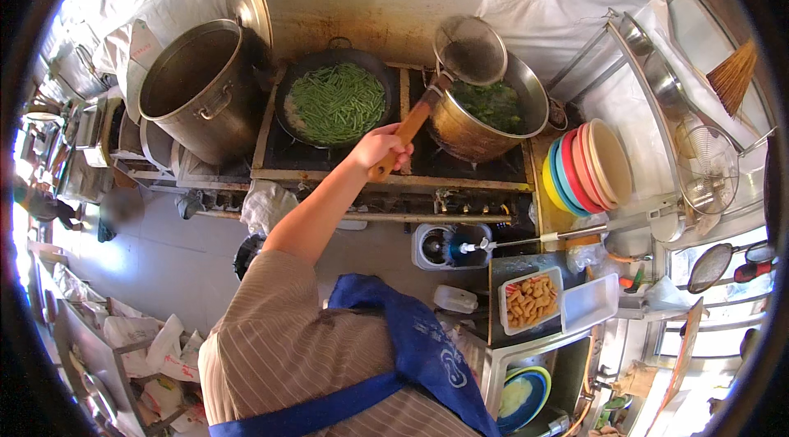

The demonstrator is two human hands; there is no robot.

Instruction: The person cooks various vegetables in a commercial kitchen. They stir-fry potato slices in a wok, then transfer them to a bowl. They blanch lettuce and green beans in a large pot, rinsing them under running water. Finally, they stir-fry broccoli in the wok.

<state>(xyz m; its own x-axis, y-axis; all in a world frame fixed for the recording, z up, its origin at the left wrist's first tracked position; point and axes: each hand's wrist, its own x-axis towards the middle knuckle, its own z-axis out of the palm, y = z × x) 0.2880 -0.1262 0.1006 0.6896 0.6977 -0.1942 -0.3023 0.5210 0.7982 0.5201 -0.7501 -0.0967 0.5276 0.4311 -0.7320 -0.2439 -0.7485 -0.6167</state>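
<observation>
My left hand (383, 150) grips the wooden handle of a long mesh skimmer (471, 50). The skimmer's round head is above the back left rim of a metal stockpot (481, 132); I cannot tell whether they touch. Leafy greens (490, 104) lie inside the pot. To the left of it, a dark wok (391, 91) holds a heap of cut green beans (338, 101), with some liquid at the left edge. My right hand is out of view.
A tall stockpot (231, 122) stands left, its lid (249, 2) upright behind. Stacked coloured basins (607, 165) sit right of the stove (376, 181). Nearer are a tub of fried pieces (531, 301), a white tray (590, 302) and a sink (558, 363). Wire strainers (709, 169) hang right.
</observation>
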